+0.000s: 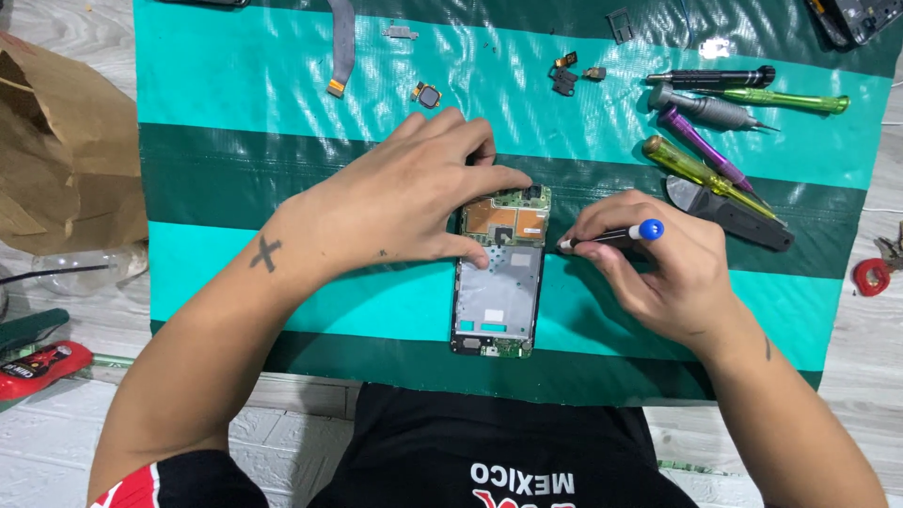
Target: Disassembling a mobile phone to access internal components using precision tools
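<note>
An opened phone (499, 292) lies face down on a green striped mat (282, 94), its circuit board and metal frame exposed. My left hand (404, 198) rests over the phone's upper left, fingers pressing on the top edge and the side of the board. My right hand (658, 263) sits just right of the phone and grips a small screwdriver (616, 233) with a blue end cap, its tip pointing toward the phone's right edge near the board.
Several screwdrivers (715, 108) and a dark pry tool (743, 221) lie at the mat's upper right. Small phone parts (428, 95) and a flex cable (340, 52) sit along the top. A brown paper bag (56, 150) stands at left, a red tool (42, 367) below it.
</note>
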